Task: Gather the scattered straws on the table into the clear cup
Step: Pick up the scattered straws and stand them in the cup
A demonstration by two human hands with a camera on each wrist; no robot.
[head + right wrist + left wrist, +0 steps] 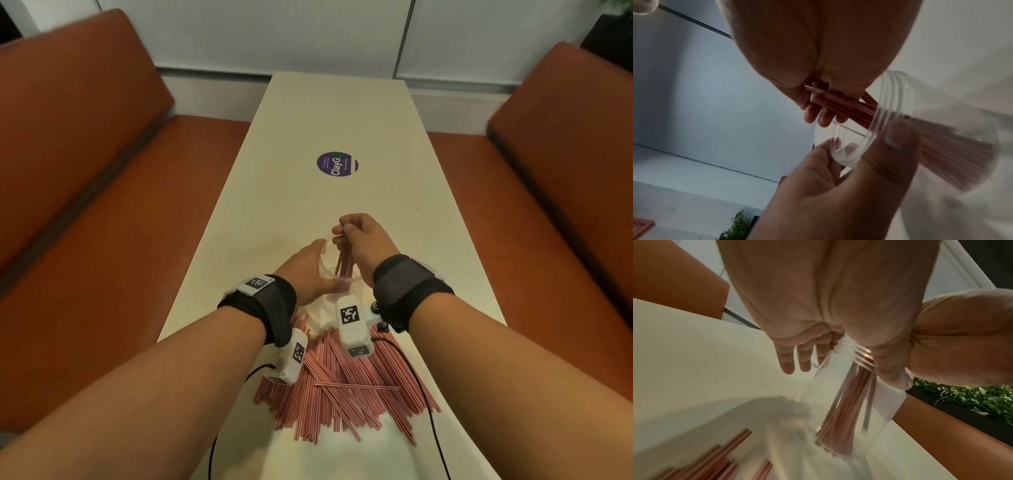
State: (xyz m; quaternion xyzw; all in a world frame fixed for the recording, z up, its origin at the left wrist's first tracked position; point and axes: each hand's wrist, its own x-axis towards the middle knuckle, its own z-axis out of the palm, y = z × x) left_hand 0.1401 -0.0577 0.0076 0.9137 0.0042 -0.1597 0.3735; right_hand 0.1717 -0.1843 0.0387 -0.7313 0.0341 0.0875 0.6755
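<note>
My left hand [308, 270] grips the clear cup [324, 264] by its side, thumb on the near wall [896, 146], and holds it tilted above the white table [342, 113]. My right hand [354, 238] pinches a bundle of red-and-white straws [343, 263] whose lower ends stand inside the cup [840, 421]. In the right wrist view the bundle [840, 104] passes from my fingers through the cup's rim [879, 120]. A big pile of loose straws [342, 387] lies on the table under my wrists, partly hidden by them.
A round purple sticker [337, 164] marks the table's middle. Orange benches [102, 205] run along both long sides of the narrow table. Black cables [428, 394] trail from the wrist cameras over the straw pile. A few loose straws [715, 464] show in the left wrist view.
</note>
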